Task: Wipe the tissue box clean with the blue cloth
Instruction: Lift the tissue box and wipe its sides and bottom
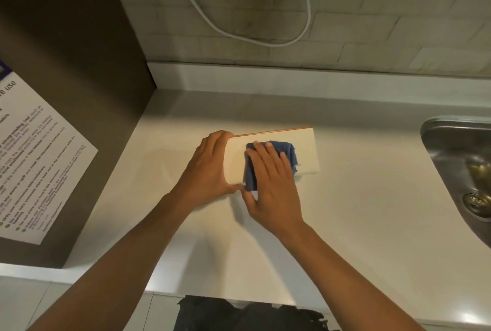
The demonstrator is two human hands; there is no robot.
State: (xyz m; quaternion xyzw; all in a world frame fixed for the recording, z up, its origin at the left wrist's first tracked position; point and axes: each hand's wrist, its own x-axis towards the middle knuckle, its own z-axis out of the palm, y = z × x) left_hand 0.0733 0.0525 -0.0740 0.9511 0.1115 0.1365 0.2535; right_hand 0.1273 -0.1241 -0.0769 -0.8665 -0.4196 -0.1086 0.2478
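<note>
1. The tissue box (308, 150) lies mid-counter (372, 211), long axis running left to right.
2. My left hand (210, 163) clamps its left end.
3. My right hand (271, 179), fingers flat, presses the blue cloth (289, 152) on top; the unwiped stretch lies rightward.

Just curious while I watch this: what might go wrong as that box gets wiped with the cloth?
Two things, perhaps. The left hand grips only the left end of the tissue box, so a firm stroke by the right hand could make it slide or pivot on the smooth counter. Also, the blue cloth covers only the middle, so the far right end and the edges might be missed.
</note>
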